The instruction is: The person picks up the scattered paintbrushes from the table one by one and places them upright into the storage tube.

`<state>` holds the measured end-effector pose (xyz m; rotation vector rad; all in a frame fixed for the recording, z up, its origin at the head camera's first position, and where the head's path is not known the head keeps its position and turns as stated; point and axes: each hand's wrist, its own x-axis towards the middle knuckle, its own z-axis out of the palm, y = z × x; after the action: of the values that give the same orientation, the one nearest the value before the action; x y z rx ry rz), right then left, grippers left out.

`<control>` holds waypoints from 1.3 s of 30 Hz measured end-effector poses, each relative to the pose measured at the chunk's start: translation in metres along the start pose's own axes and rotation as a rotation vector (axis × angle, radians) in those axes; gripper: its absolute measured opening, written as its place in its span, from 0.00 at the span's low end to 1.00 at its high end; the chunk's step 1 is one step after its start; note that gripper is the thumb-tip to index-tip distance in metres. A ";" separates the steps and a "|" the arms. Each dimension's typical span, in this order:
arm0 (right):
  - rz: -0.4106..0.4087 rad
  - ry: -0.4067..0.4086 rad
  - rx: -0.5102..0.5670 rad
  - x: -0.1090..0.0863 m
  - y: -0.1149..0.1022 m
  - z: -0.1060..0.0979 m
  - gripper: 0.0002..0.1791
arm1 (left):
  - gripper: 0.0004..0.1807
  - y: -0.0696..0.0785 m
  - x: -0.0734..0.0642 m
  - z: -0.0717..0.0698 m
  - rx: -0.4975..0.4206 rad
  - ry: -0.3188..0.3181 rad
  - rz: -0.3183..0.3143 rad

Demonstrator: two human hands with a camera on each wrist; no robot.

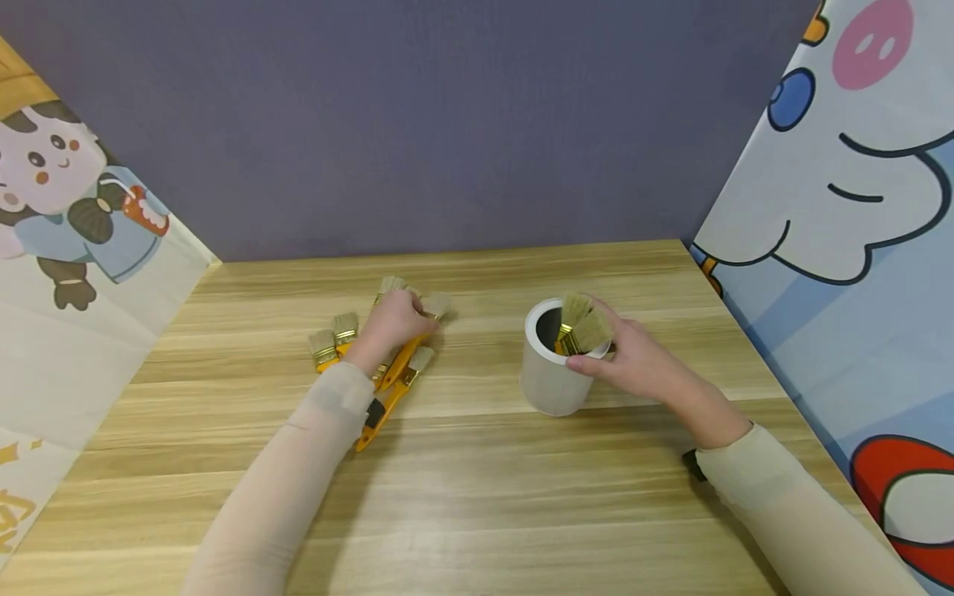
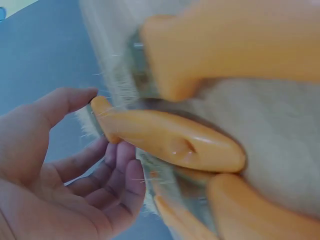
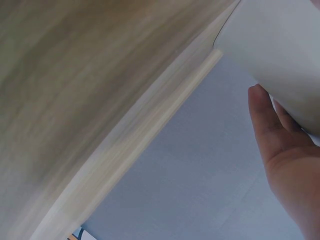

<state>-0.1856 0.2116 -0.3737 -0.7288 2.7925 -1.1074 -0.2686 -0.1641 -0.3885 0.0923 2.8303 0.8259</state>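
My left hand (image 1: 397, 323) pinches a paintbrush (image 2: 175, 142) near its bristle end, between thumb and fingers. In the left wrist view, that brush's orange handle points away from the hand (image 2: 65, 175). More orange-handled paintbrushes (image 1: 395, 397) lie on the table around and under this hand. To the right, my right hand (image 1: 633, 356) grips a white cylindrical container (image 1: 555, 389) at its rim, thumb at the front. Paintbrushes (image 1: 577, 319) stand inside it, bristles up, leaning toward that hand. The right wrist view shows the fingers (image 3: 267, 120) against the container's side.
The wood-grain table (image 1: 477, 497) ends at a grey-purple wall (image 1: 447, 124) at the back. Cartoon-printed panels (image 1: 835, 290) stand along both sides. Further brushes (image 1: 324, 348) lie left of my left hand.
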 end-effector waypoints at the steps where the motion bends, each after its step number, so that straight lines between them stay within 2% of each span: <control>1: 0.003 -0.002 0.001 0.000 0.000 0.000 0.51 | 0.19 0.001 -0.001 -0.002 -0.024 0.015 0.002; 6: 0.014 -0.009 0.014 -0.001 0.000 0.000 0.51 | 0.28 0.012 -0.004 -0.013 -0.154 0.108 0.014; 12: 0.019 -0.012 0.004 -0.001 -0.001 0.000 0.52 | 0.30 0.026 -0.009 -0.026 -0.219 0.188 0.073; 22: 0.017 0.001 -0.001 -0.001 -0.001 0.000 0.51 | 0.31 0.053 -0.028 -0.044 -0.277 0.224 0.137; 39: -0.002 0.021 0.015 -0.001 0.001 0.002 0.50 | 0.27 0.078 -0.047 -0.059 -0.381 0.279 0.221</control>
<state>-0.1845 0.2112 -0.3763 -0.7222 2.7980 -1.1424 -0.2336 -0.1348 -0.2898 0.2556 2.8830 1.5194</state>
